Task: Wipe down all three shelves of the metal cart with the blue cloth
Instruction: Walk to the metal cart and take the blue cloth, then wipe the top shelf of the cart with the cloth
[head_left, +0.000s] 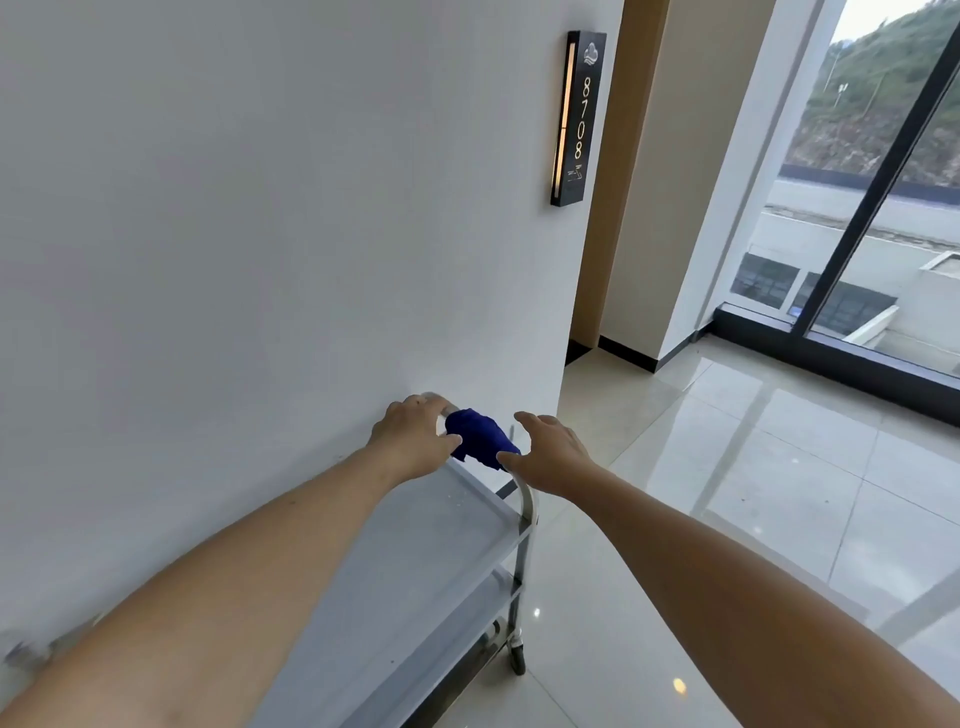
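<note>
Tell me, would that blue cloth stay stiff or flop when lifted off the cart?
Probably flop: the blue cloth is bunched and creased over the cart handle. It looks light and should not slide freely on its own, though both hands, left hand and right hand, reach for it.

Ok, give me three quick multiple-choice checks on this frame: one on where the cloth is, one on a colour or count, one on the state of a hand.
1. Where is the blue cloth?
A. on the floor tiles
B. draped on the far handle bar of the metal cart
C. on the bottom shelf

2. What colour is the room sign on the wall?
A. black with pale numerals
B. red
C. white with blue numerals

3. How is the right hand?
A. closed in a fist
B. carrying the cloth away from the cart
C. fingers straight, reaching at the cloth's right edge

Answers: 1 B, the cloth hangs over the bar at the cart's far end, between the left hand and the right hand. 2 A, the plate is dark with light digits. 3 C, its fingers are spread, not curled round the cloth.
</note>
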